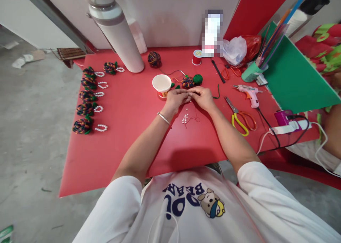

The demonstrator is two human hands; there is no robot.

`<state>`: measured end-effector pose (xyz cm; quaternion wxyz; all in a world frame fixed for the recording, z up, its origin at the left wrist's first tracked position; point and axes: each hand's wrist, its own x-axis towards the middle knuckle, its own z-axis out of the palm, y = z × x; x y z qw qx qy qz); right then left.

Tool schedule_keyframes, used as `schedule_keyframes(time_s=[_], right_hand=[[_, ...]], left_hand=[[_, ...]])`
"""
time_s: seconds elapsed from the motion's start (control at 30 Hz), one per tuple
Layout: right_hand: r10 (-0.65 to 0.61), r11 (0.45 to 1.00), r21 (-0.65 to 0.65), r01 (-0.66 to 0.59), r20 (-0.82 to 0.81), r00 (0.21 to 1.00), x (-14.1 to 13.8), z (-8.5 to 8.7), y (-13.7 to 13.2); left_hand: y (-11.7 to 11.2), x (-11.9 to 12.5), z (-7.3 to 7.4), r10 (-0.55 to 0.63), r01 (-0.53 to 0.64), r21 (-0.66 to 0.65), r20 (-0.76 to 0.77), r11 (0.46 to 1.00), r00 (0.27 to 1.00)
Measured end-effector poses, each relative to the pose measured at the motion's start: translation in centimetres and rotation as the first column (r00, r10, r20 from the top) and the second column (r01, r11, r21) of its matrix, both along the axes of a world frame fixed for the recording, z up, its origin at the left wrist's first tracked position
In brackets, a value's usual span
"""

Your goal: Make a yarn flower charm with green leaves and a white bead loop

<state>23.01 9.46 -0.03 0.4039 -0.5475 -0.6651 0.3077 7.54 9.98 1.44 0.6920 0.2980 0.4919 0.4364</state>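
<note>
My left hand [176, 98] and my right hand [203, 96] meet over the middle of the red table [128, 129], fingertips pinched together on something small that I cannot make out. A short string of white beads on red thread [185, 118] lies just below them. A white paper cup [161, 84] stands beside the left hand. A multicoloured yarn flower [188, 81] and a green yarn ball [197, 79] sit just beyond the fingers.
Several finished yarn flowers with bead loops [84, 108] line the table's left side. Yellow scissors [239, 117], a pink glue gun [249, 93], a red thread spool [197, 57], a yarn ball [154, 58], a white pipe [119, 37] and a green board [293, 72] stand around.
</note>
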Motion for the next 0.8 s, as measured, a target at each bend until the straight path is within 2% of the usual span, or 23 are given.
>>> schedule_keyframes(time_s=[0.13, 0.23, 0.33, 0.47, 0.57, 0.67, 0.8], right_hand=[[0.006, 1.000, 0.020, -0.007, 0.041, 0.999, 0.3, 0.8, -0.2], [0.014, 0.998, 0.055, -0.019, 0.093, 0.996, -0.1, 2.2, 0.0], [0.034, 0.990, 0.132, -0.053, 0.144, 0.989, -1.1, 4.4, 0.9], [0.090, 0.962, 0.237, -0.133, 0.182, 0.979, -3.4, 7.8, 2.5], [0.129, 0.948, 0.263, -0.178, 0.194, 0.973, -5.3, 9.6, 3.4], [0.160, 0.949, 0.237, -0.208, 0.207, 0.965, -6.8, 10.2, 4.0], [0.194, 0.962, 0.148, -0.230, 0.222, 0.955, -7.8, 9.4, 4.7]], left_hand=[[-0.5, 0.3, 0.8, 0.027, -0.028, 0.013, 0.022, 1.000, 0.999], [-0.6, -0.2, 2.1, 0.030, -0.030, 0.061, 0.012, 0.998, 0.999], [-0.1, -1.4, 3.8, 0.036, -0.032, 0.166, -0.020, 0.986, 0.999], [1.1, -3.8, 6.0, 0.140, -0.114, 0.280, -0.076, 0.953, 0.987], [1.8, -5.5, 7.1, 0.192, -0.150, 0.329, -0.098, 0.932, 0.976], [2.3, -6.9, 7.7, 0.196, -0.147, 0.334, -0.117, 0.931, 0.974], [3.0, -8.0, 7.5, 0.180, -0.126, 0.313, -0.151, 0.941, 0.972]])
